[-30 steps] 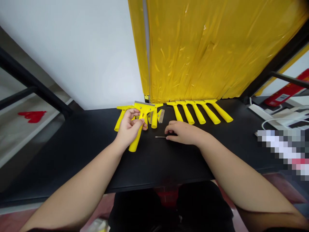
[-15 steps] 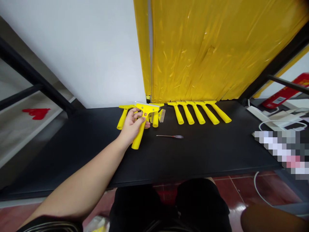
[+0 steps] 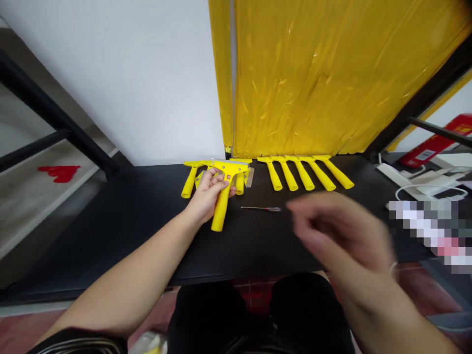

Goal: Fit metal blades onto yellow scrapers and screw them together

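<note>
My left hand is closed around the upper handle of a yellow scraper. Its wide head with a metal strip faces away from me, and the handle slants down toward me. My right hand, blurred by motion, hovers over the right part of the table with loosely bent fingers apart and nothing visible in them. Just left of its fingertips lies a small screwdriver with a clear handle, untouched. Behind my left hand are more yellow scraper pieces, partly hidden, among them a handle and a flat blade-like piece.
Several yellow scraper handles lie in a row at the back of the black table. White power strips with cables and a red container are at the right. Black frame bars stand at both sides.
My right hand has come into view from the lower right and is over the table, near the screwdriver. My left hand and the scraper sit slightly farther right in view.
</note>
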The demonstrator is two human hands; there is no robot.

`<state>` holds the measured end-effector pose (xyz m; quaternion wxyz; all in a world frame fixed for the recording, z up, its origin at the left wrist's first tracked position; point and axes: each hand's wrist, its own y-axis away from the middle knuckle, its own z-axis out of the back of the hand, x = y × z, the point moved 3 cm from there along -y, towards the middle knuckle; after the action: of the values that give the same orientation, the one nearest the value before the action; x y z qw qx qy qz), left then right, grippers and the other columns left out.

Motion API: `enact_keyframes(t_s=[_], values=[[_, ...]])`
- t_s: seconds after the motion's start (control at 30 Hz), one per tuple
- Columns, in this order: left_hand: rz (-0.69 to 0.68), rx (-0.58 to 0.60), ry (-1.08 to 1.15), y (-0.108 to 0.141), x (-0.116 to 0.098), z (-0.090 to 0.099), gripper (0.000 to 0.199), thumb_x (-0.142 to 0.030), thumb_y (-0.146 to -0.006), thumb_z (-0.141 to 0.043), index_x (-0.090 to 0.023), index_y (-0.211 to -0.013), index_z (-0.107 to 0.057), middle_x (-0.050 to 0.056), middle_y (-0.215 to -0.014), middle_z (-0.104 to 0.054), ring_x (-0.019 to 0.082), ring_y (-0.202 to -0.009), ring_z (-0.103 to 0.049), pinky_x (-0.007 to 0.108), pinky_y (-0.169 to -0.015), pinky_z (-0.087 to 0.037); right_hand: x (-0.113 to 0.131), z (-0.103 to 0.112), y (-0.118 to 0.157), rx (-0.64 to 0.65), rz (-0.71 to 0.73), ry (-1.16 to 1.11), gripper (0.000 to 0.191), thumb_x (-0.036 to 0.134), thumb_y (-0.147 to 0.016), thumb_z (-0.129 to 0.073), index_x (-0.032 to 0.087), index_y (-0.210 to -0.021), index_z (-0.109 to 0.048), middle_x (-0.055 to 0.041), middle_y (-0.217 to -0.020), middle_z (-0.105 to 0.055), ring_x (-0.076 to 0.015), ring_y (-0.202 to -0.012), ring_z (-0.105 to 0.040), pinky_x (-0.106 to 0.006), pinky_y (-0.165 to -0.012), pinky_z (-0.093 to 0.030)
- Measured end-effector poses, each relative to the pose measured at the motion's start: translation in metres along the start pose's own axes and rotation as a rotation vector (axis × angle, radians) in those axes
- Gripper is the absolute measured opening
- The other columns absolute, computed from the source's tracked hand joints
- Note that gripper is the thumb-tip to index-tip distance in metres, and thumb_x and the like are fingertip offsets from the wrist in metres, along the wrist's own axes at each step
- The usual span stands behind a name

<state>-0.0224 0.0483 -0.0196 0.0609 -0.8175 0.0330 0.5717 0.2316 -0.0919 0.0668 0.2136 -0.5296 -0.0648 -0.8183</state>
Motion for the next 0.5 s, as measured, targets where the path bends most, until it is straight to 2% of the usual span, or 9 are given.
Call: enact_keyframes(t_s=[0.03,0.13,0.23,0.37,0.5], values=[[0.014,0.007,0.040,0.002,0.000,-0.003,0.047,-0.019,-0.083,-0.078,-0.028,-0.117,-0.047,-0.001,-0.107,-0.067,0.016,-0.082,-0.077,0.039,-0.084,-0.068,-0.008,-0.009,-0.019,-0.143,0.034,-0.040,0.028,0.044,-0.102,-0.063,0.033,-0.128,-0.067,-0.0090,-0.095,-0.070,-0.0271,-0.085,-0.067,-0.043,-0.071,-0.055],[0.030,0.018,0.130,0.007,0.001,-0.010,0.049,-0.015,-0.080,-0.081,-0.028,-0.112,-0.045,-0.002,-0.108,-0.066,0.016,-0.094,-0.077,0.040,-0.094,-0.065,-0.036,-0.045,-0.072,-0.065,-0.004,-0.029,0.030,0.042,-0.096,-0.071,0.027,-0.122,-0.064,-0.0049,-0.096,-0.072,-0.0202,-0.077,-0.067,-0.037,-0.069,-0.055],[0.012,0.013,0.155,0.010,0.001,-0.014,0.045,-0.018,-0.083,-0.080,-0.028,-0.107,-0.042,-0.002,-0.110,-0.065,0.018,-0.102,-0.076,0.043,-0.099,-0.063,-0.054,-0.065,-0.099,-0.020,-0.033,0.042,0.045,0.042,-0.091,-0.077,0.024,-0.128,-0.059,-0.0049,-0.099,-0.074,-0.0187,-0.076,-0.069,-0.037,-0.072,-0.056],[-0.071,0.022,0.100,0.009,0.003,-0.013,0.041,-0.022,-0.086,-0.078,-0.028,-0.103,-0.040,-0.002,-0.113,-0.063,0.019,-0.112,-0.073,0.043,-0.100,-0.061,-0.062,-0.067,-0.108,-0.022,-0.066,0.085,0.042,0.034,-0.086,-0.080,0.021,-0.121,-0.061,-0.0021,-0.087,-0.073,-0.0175,-0.070,-0.068,-0.035,-0.070,-0.054],[-0.146,0.012,-0.085,0.002,0.010,-0.003,0.033,-0.024,-0.087,-0.075,-0.026,-0.106,-0.047,0.000,-0.111,-0.061,0.018,-0.117,-0.069,0.039,-0.104,-0.057,-0.074,-0.045,-0.121,-0.119,-0.135,0.101,0.035,0.028,-0.081,-0.081,0.020,-0.112,-0.066,0.0000,-0.080,-0.070,-0.0158,-0.067,-0.064,-0.031,-0.064,-0.049]])
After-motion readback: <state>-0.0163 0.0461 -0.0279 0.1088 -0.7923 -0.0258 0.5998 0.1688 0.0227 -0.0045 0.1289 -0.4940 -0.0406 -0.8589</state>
